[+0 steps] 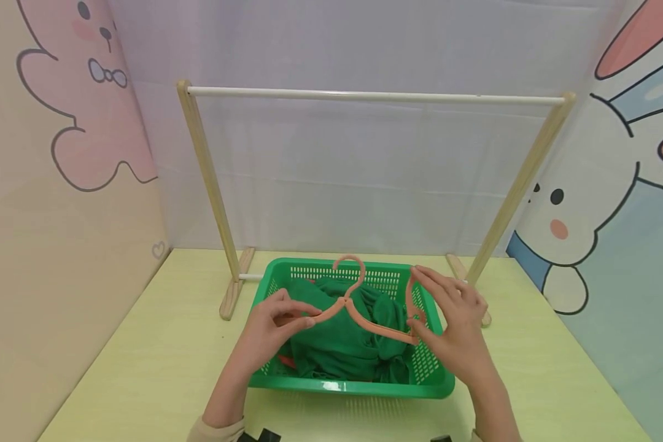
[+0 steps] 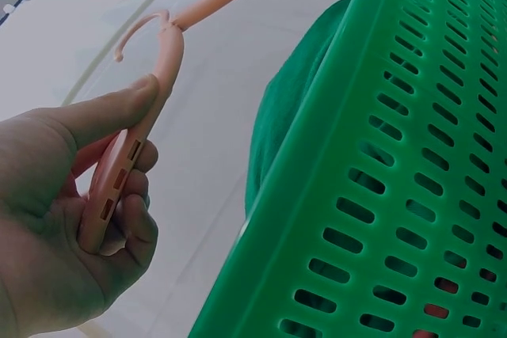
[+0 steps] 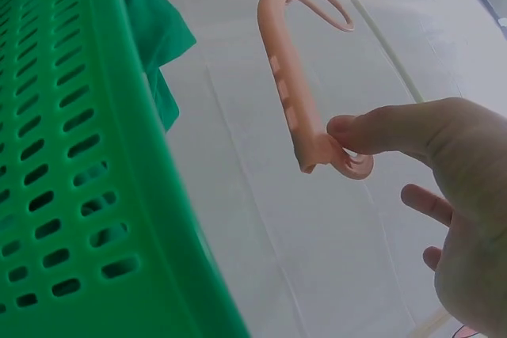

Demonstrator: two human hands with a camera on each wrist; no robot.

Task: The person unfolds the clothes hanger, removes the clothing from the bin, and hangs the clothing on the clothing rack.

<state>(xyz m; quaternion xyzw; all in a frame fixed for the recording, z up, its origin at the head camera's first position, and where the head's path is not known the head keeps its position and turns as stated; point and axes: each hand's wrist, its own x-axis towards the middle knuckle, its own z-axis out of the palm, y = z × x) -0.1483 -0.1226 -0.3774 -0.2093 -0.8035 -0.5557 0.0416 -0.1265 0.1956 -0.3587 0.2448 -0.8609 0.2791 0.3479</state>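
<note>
A salmon-pink hanger (image 1: 383, 330) is held up above the green basket, its hook toward the rack. My left hand (image 1: 267, 331) grips one arm of the hanger, with the thumb on top and fingers curled beneath, as the left wrist view shows on the slotted arm (image 2: 119, 176). My right hand (image 1: 455, 325) pinches a curved piece at the hanger's other end between thumb and fingers. In the right wrist view the thumb of the right hand (image 3: 467, 195) touches the curved tip of the hanger (image 3: 289, 77). Green cloth (image 1: 337, 341) lies bunched in the basket below.
The green basket (image 1: 331, 387) stands on the pale yellow table (image 1: 143, 368), with a bit of red at its inner left. Behind it rises a rack with wooden posts and a white horizontal bar (image 1: 364, 96). Cartoon-printed panels flank both sides.
</note>
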